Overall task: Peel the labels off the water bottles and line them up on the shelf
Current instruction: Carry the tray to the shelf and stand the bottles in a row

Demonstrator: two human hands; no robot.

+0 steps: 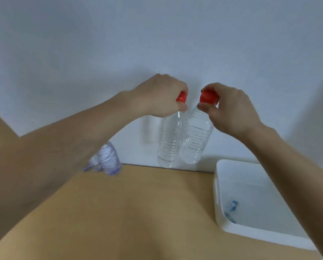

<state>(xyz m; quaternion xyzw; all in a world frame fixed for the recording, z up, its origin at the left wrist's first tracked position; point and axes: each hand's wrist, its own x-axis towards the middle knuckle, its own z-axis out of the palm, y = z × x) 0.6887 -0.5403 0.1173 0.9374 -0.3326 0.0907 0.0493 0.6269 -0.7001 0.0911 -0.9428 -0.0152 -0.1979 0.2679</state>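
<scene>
Head view: ribbed clear bottles, seemingly label-free; red caps.

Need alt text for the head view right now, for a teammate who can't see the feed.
Two hands each hold a clear, label-free bottle by its red cap, above the back edge of a wooden shelf against a pale wall: left hand on the left bottle, right hand on the right bottle. More bottles stand behind the left forearm; a white bin holding blue scraps sits right.
</scene>
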